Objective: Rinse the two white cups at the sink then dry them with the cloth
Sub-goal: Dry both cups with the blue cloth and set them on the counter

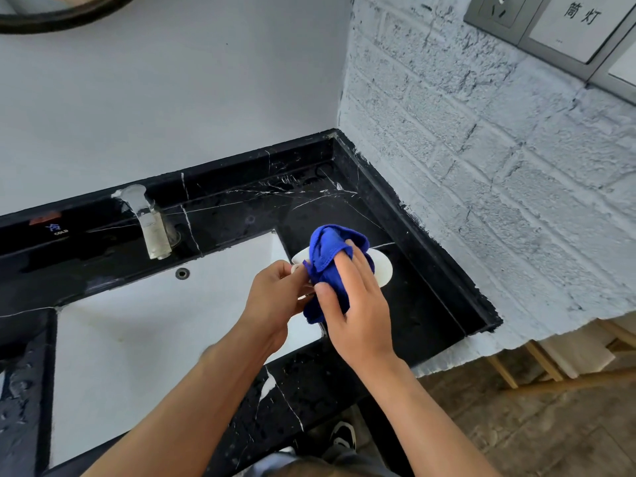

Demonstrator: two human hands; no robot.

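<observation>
At frame centre, over the sink's (pixel 144 339) right edge, my left hand (pixel 275 297) grips a white cup (pixel 382 270); my right hand (pixel 358 304) presses the blue cloth (pixel 327 256) around it.

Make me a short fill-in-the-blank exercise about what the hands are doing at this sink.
1. The right hand presses a cloth coloured ____ against the cup.
2. The left hand holds the cup by its ____ side, near the sink.
3. The counter around the sink is ____ stone with white veins.
4. From the tap, ____ water is running.

Missing words: blue; left; black; no
</observation>
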